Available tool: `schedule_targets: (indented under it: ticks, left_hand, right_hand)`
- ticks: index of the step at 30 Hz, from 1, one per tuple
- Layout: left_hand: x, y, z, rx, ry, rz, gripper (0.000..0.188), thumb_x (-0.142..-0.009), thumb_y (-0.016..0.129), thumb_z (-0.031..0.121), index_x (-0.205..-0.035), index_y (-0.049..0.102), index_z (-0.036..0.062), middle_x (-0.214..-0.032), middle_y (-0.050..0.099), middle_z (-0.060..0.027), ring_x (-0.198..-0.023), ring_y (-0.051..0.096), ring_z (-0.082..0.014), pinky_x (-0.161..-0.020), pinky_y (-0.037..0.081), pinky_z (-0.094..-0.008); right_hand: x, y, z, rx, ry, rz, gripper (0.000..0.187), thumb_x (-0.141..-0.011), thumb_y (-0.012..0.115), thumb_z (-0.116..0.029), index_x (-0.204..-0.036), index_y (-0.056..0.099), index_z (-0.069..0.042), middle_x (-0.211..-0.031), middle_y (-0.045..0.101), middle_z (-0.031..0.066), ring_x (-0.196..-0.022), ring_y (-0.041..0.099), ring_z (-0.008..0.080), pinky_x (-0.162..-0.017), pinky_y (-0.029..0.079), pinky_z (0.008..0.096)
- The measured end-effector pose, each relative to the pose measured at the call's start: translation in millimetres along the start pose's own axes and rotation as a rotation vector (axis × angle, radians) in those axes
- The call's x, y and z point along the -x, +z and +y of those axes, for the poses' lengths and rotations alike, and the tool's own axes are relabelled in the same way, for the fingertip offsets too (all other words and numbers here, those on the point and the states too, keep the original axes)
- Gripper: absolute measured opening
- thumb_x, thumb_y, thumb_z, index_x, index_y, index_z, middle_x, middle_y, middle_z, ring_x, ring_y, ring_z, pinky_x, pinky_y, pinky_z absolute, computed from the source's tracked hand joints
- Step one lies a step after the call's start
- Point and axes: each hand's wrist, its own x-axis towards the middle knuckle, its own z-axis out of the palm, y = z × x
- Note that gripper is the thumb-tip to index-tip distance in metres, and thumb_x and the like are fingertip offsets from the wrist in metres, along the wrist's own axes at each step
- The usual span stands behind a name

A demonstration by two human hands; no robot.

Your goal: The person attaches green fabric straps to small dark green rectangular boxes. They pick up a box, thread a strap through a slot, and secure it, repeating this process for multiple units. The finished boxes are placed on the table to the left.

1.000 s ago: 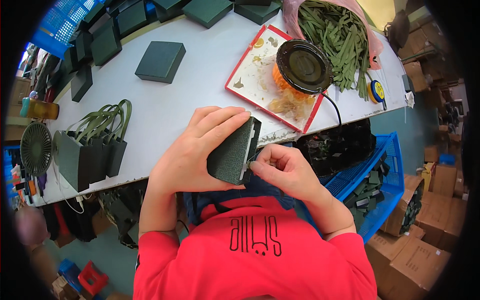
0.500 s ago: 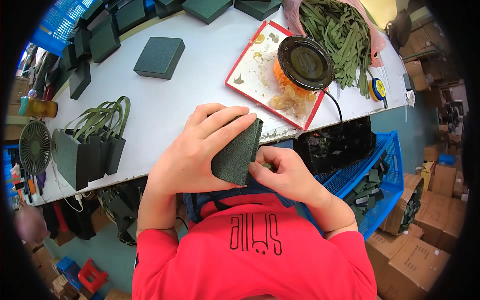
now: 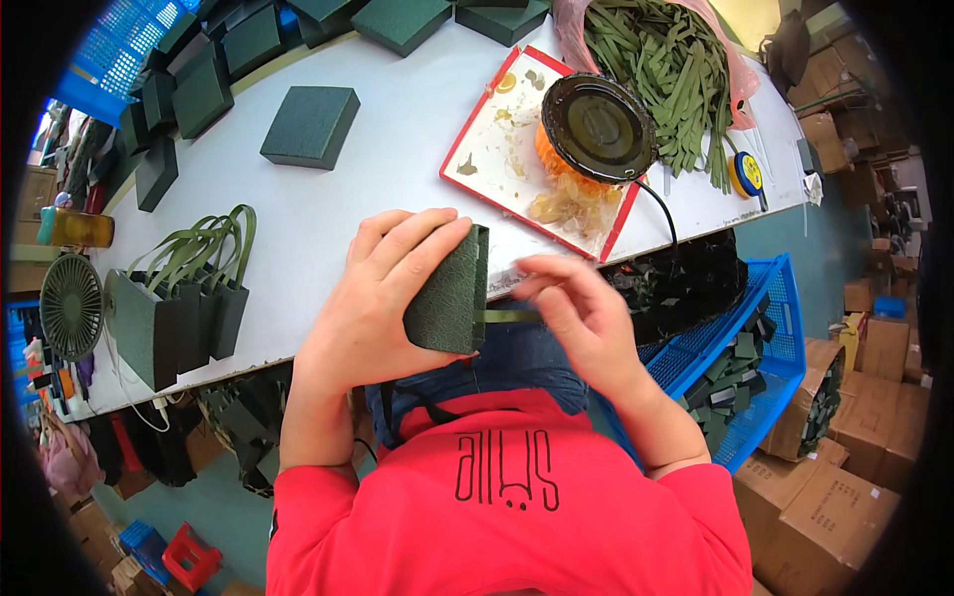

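Observation:
My left hand (image 3: 383,288) is wrapped round a small dark green textured box (image 3: 442,298), held upright near the table's front edge. The box's narrow open side faces right. From that side a flat green ribbon (image 3: 509,316) sticks straight out toward my right hand (image 3: 581,318). The right fingers are smeared by motion, with thumb and index apart; whether the other fingers hold the ribbon's end is hidden. To the left stand several finished-looking green boxes (image 3: 164,323) with ribbon loops on top. A lone green box (image 3: 310,126) lies farther back on the table.
A black round pot-like device (image 3: 599,127) with an orange base stands on a red-rimmed white board (image 3: 487,149). Behind it lies a pink bag (image 3: 740,84) of green ribbons (image 3: 661,74). A small fan (image 3: 72,306) is at left; a blue crate (image 3: 785,343) of green pieces at right.
My right hand has moved away to the right from the box's edge, and a length of ribbon now shows between them. The left hand and box have shifted slightly left.

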Motion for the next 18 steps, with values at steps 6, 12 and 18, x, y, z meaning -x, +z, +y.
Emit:
schedule_targets:
  ticks: [6, 12, 18]
  left_hand:
    - [-4, 0, 2, -0.006, 0.037, 0.099, 0.094, -0.052, 0.093, 0.019, -0.138, 0.056, 0.0033, -0.14, 0.055, -0.0144, -0.124, 0.051, -0.0391, -0.104, 0.046, -0.0482]
    - [-7, 5, 11, 0.024, 0.052, 0.041, 0.096, -0.053, 0.095, 0.023, -0.138, 0.056, 0.0016, -0.14, 0.055, -0.0157, -0.125, 0.05, -0.0399, -0.105, 0.045, -0.0482]
    - [10, -2, 1, -0.025, -0.048, 0.01, 0.1, -0.053, 0.095, 0.027, -0.14, 0.054, 0.0009, -0.142, 0.054, -0.0171, -0.128, 0.049, -0.041, -0.108, 0.042, -0.0509]
  right_hand:
    - [27, -4, -14, -0.165, 0.232, -0.47, 0.019, -0.102, 0.056, -0.009, -0.101, 0.072, 0.001, -0.089, 0.071, 0.0079, -0.065, 0.062, 0.0125, -0.063, 0.05, 0.0264]
    - [29, 16, 3, -0.802, 0.468, 0.0, 0.049, -0.104, 0.061, -0.018, -0.149, 0.048, -0.003, -0.126, 0.069, 0.0124, -0.065, 0.063, 0.0123, -0.058, 0.05, 0.0249]
    - [13, -21, 12, -0.948, 0.249, 0.395, 0.037, -0.109, 0.053, -0.024, -0.138, 0.055, -0.001, -0.121, 0.071, 0.0128, -0.072, 0.065, 0.0081, -0.063, 0.053, 0.0224]
